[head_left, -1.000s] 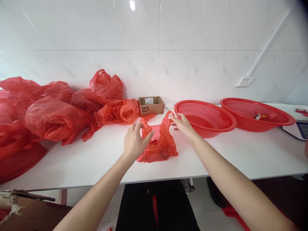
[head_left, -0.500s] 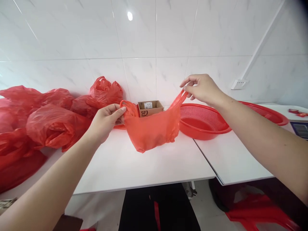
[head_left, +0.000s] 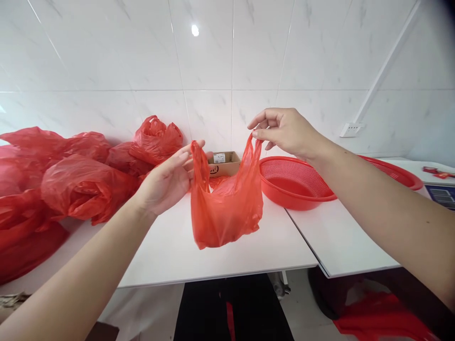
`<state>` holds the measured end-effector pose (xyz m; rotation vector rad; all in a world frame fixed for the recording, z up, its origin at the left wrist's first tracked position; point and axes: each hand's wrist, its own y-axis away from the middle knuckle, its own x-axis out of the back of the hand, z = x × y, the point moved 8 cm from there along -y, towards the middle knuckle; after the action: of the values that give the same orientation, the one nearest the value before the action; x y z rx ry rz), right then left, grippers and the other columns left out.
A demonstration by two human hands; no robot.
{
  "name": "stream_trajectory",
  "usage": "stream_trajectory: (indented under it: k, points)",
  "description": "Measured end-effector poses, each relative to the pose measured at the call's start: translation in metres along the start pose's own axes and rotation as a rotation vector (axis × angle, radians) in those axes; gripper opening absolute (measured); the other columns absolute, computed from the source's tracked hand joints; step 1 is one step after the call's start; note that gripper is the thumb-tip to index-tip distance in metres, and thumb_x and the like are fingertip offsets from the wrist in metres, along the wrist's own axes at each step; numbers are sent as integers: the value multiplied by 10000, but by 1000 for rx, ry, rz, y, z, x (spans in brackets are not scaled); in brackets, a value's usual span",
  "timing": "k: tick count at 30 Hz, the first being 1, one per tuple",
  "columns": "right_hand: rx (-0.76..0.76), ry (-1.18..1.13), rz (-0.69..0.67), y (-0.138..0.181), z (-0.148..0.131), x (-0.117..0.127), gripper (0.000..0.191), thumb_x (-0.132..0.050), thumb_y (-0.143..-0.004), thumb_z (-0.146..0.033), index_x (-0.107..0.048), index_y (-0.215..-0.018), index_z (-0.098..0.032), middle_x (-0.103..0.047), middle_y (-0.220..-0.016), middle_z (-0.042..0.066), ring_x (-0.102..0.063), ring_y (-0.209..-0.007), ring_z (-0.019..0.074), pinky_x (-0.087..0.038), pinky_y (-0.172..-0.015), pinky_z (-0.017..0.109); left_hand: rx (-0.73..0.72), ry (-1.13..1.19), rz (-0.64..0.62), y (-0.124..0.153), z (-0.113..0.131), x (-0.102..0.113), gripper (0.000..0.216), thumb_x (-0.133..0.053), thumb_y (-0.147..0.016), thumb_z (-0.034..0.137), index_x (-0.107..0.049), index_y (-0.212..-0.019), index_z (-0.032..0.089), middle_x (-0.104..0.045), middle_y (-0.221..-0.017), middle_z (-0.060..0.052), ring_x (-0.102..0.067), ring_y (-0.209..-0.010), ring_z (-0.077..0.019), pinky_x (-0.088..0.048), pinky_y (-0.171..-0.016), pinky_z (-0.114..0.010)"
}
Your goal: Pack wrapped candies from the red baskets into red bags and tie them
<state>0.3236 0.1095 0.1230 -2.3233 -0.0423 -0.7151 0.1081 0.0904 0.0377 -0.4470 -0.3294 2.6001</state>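
A small red plastic bag (head_left: 227,208) hangs above the white table (head_left: 213,251), held up by its two handles. My left hand (head_left: 167,182) pinches the left handle between thumb and fingers. My right hand (head_left: 284,130) pinches the right handle a little higher, its other fingers curled loosely. The bag's bottom hangs just over the tabletop. Something inside weighs it down, but I cannot make out what.
Several filled red bags (head_left: 81,184) are piled at the left against the tiled wall. A small cardboard box (head_left: 225,162) stands behind the held bag. Two red mesh baskets (head_left: 295,182) sit to the right. A scale (head_left: 442,194) shows at the far right edge.
The bag lay on the table a second ago; both hands took its handles and lifted it. Since half a second ago the hands have come closer together and the bag hangs longer.
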Motion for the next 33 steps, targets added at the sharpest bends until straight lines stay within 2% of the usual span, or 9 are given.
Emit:
stream_trajectory:
  k: [4, 8, 11, 14, 17, 21, 25, 29, 33]
  points:
    - [89, -68, -150, 4, -27, -30, 115, -672, -780, -95, -684, -874, -161, -603, -707, 0, -586, -668, 117, -483, -550, 232, 138, -275, -114, -6, -10, -24, 451, -663, -853, 351, -498, -1270, 303, -635, -941, -22, -626, -833, -179, -519, -783, -366]
    - [173, -83, -306, 10, -52, -71, 140, -617, -788, -75, -679, -873, -168, -644, -763, 0, -594, -710, 115, -494, -633, 254, 308, -488, -243, -7, -28, -46, 244, -719, -802, 397, -587, -877, 205, -426, -626, 52, -415, -533, -79, -432, -546, -232]
    - [219, -127, -335, 13, -62, -86, 195, -577, -803, -85, -675, -944, -177, -671, -896, 11, -608, -804, 125, -503, -704, 272, 303, -520, -159, -12, -30, -43, 341, -648, -843, 466, -530, -691, 184, -243, -551, 75, -226, -471, -60, -268, -435, -191]
    - [145, -152, -316, 16, -45, -86, 331, -527, -802, -64, -644, -1083, -195, -661, -1054, 37, -615, -828, 130, -504, -691, 276, 271, -479, -46, -14, -27, -33, 323, -563, -899, 467, -576, -748, 181, -222, -562, 72, -205, -470, -63, -232, -427, -186]
    - [24, -130, -348, 20, -11, -88, 411, -525, -759, -28, -603, -1123, -203, -667, -1000, 34, -621, -796, 136, -506, -669, 274, 298, -408, -7, -13, -29, -26, 290, -537, -920, 447, -588, -812, 183, -201, -567, 80, -194, -460, -59, -262, -441, -184]
    - [-24, -151, -353, 29, 9, -86, 334, -532, -746, -29, -570, -1030, -200, -638, -825, -6, -612, -740, 129, -505, -663, 266, 307, -407, -21, -14, -34, -23, 316, -508, -936, 445, -580, -791, 173, -316, -514, 66, -270, -446, -64, -361, -489, -211]
    - [64, -214, -235, 45, -17, -67, 273, -539, -766, -41, -547, -983, -207, -607, -835, -15, -596, -755, 116, -511, -695, 260, 262, -377, -14, -17, -35, -17, 273, -562, -911, 396, -637, -815, 152, -634, -688, -53, -521, -575, -117, -463, -601, -268]
    - [110, -240, -298, 60, -27, -75, 179, -543, -840, -110, -589, -979, -213, -634, -950, 9, -609, -913, 138, -506, -849, 310, 229, -528, -120, -16, -34, -19, 205, -692, -801, 348, -676, -723, 159, -646, -715, -42, -586, -679, -151, -487, -688, -314]
    - [-57, -370, -282, 58, 15, -100, 234, -448, -953, -239, -555, -1161, -235, -647, -1098, 31, -611, -1016, 149, -496, -910, 347, 128, -800, -141, -14, -31, -25, 50, -668, -753, 219, -654, -797, 202, -633, -795, -6, -588, -731, -153, -471, -670, -295]
